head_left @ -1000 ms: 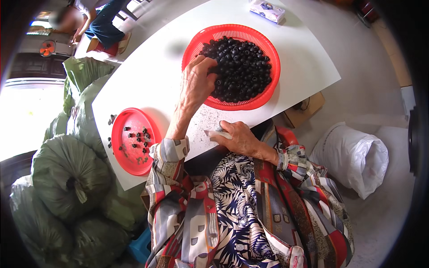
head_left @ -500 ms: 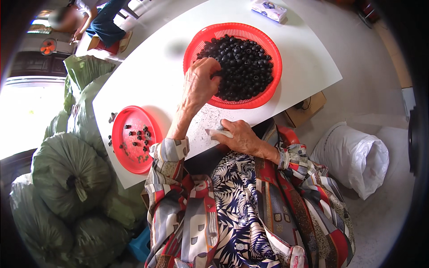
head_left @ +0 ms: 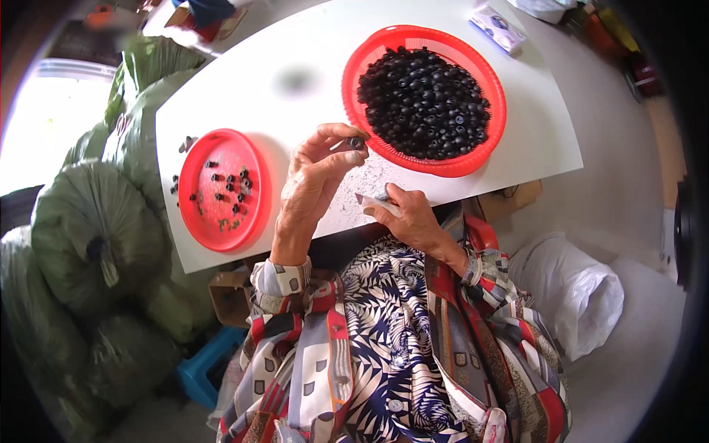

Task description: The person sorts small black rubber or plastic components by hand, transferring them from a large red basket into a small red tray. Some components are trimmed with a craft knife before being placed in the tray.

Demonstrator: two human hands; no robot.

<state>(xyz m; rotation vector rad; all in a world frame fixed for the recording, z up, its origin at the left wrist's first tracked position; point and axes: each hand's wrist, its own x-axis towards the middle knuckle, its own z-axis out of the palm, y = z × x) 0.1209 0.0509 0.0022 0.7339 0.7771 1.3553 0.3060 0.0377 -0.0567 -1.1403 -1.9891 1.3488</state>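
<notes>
Pinches one black piece (head_left: 355, 143) in the left grip (head_left: 306, 170); clasps a wrapped tool (head_left: 384, 207), perhaps a blade, in the right grip (head_left: 416, 221). Looks far from done: heaped red basket (head_left: 443, 167) beyond the right grip, few loose pieces (head_left: 219, 196) on the red plate (head_left: 221, 143) left of the left grip.

Wide head-worn fisheye; downward from near above the table (head_left: 255, 111)

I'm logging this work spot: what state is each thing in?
Black part: pinched in the left hand
White-wrapped tool: gripped in the right hand
Red basket: heaped with black parts
Red tray: few pieces scattered inside
White sack: mouth open
Green bag: bulging, gathered shut
Packet: on the table, whether opened unclear
</notes>
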